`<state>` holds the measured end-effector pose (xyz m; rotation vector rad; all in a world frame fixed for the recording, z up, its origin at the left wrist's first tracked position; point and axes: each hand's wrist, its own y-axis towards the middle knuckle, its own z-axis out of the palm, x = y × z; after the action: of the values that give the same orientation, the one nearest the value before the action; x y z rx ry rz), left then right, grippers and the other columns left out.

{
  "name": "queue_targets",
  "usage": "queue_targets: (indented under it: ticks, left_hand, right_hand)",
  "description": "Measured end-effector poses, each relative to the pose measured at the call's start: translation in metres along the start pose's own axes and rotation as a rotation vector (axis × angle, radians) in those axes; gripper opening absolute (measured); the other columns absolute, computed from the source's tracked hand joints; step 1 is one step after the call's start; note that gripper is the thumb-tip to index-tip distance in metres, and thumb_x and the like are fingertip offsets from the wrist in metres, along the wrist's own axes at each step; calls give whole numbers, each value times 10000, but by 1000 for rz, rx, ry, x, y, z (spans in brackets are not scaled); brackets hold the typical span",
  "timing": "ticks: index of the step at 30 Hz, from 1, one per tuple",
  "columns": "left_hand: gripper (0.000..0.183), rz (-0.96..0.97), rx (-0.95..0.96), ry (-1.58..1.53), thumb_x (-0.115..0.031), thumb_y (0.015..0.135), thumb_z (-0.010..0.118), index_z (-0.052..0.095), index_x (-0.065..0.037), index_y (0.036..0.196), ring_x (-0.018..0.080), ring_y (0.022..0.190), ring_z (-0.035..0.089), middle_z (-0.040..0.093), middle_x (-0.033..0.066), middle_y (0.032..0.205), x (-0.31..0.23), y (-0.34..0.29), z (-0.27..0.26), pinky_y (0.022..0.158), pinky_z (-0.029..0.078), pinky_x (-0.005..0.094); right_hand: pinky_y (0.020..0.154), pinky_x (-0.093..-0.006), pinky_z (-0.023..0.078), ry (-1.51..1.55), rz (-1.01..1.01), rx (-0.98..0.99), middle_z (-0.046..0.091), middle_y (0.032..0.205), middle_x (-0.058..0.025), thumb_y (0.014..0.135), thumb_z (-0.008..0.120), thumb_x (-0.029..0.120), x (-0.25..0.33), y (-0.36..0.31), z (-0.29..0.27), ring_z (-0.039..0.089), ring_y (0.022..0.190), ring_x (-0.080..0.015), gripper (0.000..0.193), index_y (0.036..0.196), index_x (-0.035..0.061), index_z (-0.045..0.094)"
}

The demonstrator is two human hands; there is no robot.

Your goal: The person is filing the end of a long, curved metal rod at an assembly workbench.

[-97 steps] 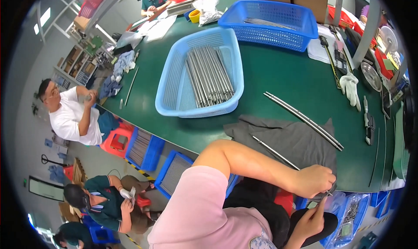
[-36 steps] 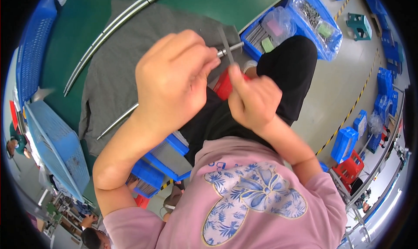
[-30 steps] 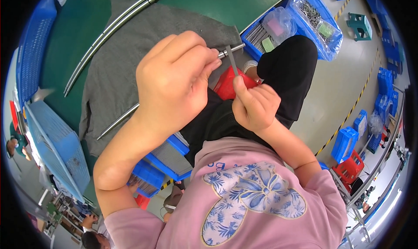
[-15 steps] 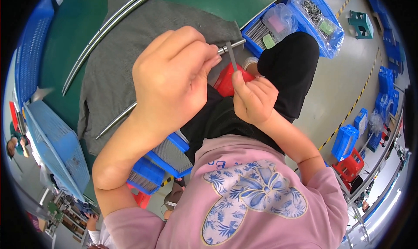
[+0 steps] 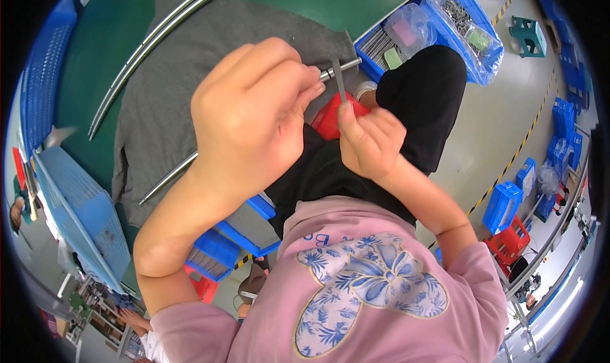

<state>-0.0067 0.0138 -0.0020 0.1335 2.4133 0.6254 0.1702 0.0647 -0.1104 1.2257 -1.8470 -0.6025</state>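
My left hand (image 5: pixel 251 106) is closed round a thin, shiny metal rod (image 5: pixel 351 64), near its right end. A stepped, ringed part of the rod shows just past my fingertips. Beyond my left forearm a shiny length (image 5: pixel 166 177) sticks out over the cloth, apparently the same rod; its middle is hidden. My right hand (image 5: pixel 373 142) is closed on the lower end of a narrow flat grey strip (image 5: pixel 338 82). The strip stands nearly upright and crosses the rod beside the ringed part; it seems to touch it.
A grey cloth (image 5: pixel 190 64) covers part of the green table (image 5: pixel 298 4), with long metal rods (image 5: pixel 149 45) on it. Blue bins of metal parts (image 5: pixel 492 67) stand right of the table. Blue baskets (image 5: pixel 95 223) are at the left. A red stool (image 5: pixel 327 118) shows below my hands.
Both hands keep their hold and nearly the same place. The rod's end and the strip have shifted by only a few pixels.
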Motion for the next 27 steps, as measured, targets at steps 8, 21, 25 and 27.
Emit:
queue_targets:
  ticks: [8, 21, 25, 27]
  left_hand:
    - [194, -30, -32, 21, 28, 604, 729, 611, -48, 737, 262, 649, 569, 563, 59, 747, -1, -1, 0, 557, 459, 349]
    - [145, 1, 4, 39, 83, 706, 742, 651, 17, 797, 190, 611, 563, 593, 90, 746, -2, -6, -4, 542, 447, 268]
    - [191, -11, -35, 19, 31, 607, 736, 620, -44, 739, 261, 625, 561, 567, 59, 730, -1, -4, 1, 548, 454, 345]
    - [184, -49, -44, 15, 31, 610, 736, 622, -43, 733, 260, 628, 563, 570, 60, 732, -1, -5, 0, 551, 456, 343]
  right_hand:
    - [423, -266, 331, -3, -28, -46, 355, 521, 24, 631, 662, -50, 2, 10, -5, 373, 423, -126, 517, 1143, 19, 689]
    - [449, -284, 355, 18, 208, 239, 488, 549, -42, 622, 637, -118, 36, 46, -53, 399, 405, -173, 523, 1115, 40, 714]
    - [440, -283, 335, 18, 137, 197, 425, 501, -22, 561, 613, -129, 25, 57, -39, 391, 391, -166, 562, 1104, -17, 702]
    - [440, -286, 335, -3, 144, 182, 426, 513, -22, 580, 623, -120, 29, 50, -36, 398, 399, -164, 548, 1114, -20, 695]
